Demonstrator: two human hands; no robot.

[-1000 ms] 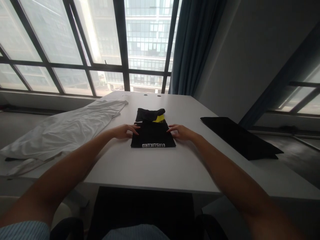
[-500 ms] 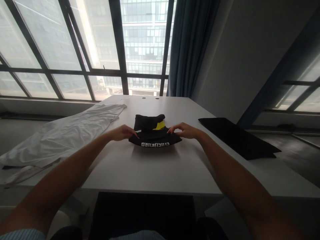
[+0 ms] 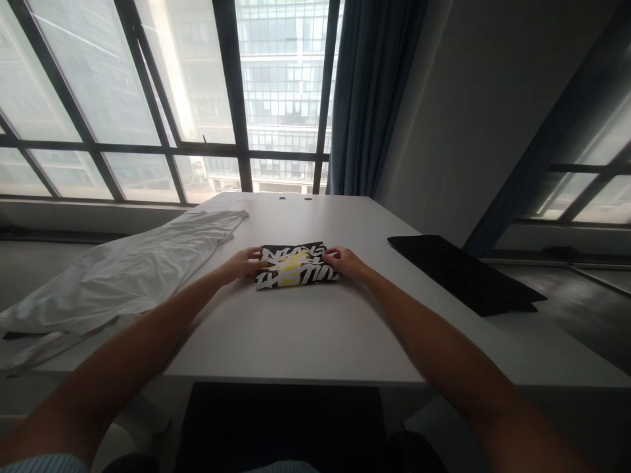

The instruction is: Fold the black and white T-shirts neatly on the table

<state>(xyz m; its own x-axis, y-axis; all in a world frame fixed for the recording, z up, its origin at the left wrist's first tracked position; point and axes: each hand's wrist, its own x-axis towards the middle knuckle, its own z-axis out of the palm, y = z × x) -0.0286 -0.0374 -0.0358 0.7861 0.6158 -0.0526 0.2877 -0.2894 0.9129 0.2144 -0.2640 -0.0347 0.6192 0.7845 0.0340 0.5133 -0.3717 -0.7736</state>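
Note:
A black garment (image 3: 297,268) with bold white and yellow lettering lies on the white table (image 3: 305,332), folded into a compact rectangle. Its folding hides what kind of garment it is. At its left end my left hand (image 3: 242,264) grips the edge, with fingers over the print. My right hand (image 3: 346,261) is closed on the opposite end, fingertips near the upper right corner. Both thumbs are hard to make out.
Crumpled white cloth (image 3: 142,269) spreads along the table's left side. A flat black piece (image 3: 463,272) lies on the right side, partly past the edge. Windows (image 3: 280,85) and a blue curtain (image 3: 367,98) stand beyond the table.
The garment has turned over: its plain black side with a small white word gave way to the large white and yellow print. It now lies flatter, and my right hand has come inward.

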